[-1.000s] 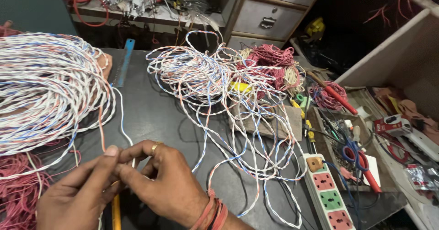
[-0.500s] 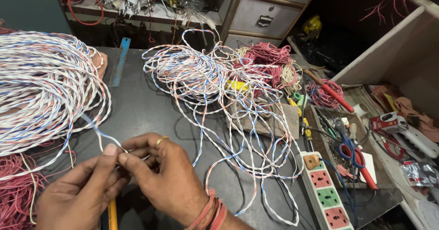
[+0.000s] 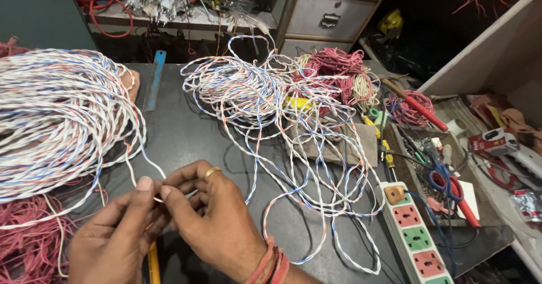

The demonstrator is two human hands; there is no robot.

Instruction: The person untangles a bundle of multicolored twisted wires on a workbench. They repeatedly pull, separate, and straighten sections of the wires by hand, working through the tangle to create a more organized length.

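closest to me, my left hand [image 3: 116, 236] and right hand [image 3: 217, 219] meet low in the view, thumb and forefinger of each pinched shut on the same thin twisted wire [image 3: 148, 165], fingertips almost touching. a yellow pencil-like stick [image 3: 153, 264] pokes up under my left hand, and i cannot tell whether it is held or just lying there. from the pinch the wire rises left into the big wound coil of white, blue and red twisted wire [image 3: 56, 117], which rests on the dark tabletop [image 3: 186, 134] just above a pink wire bundle [image 3: 25, 241].

my worry: the strand runs fairly taut to the coil, so a hard tug could drag loops off it and snarl them, or the thin conductors could kink or snap at the pinch.

to the right, a multi-socket power strip [image 3: 418, 236] lies near the table edge, with red-handled scissors [image 3: 451, 191] beside it. farther out sits a loose tangle of the same wire [image 3: 259, 92], trailing loops toward the strip; those could catch my wrist. beyond are a red-and-cream wire heap [image 3: 339, 72], a blue hacksaw blade [image 3: 153, 81] and grey drawers [image 3: 333, 13].
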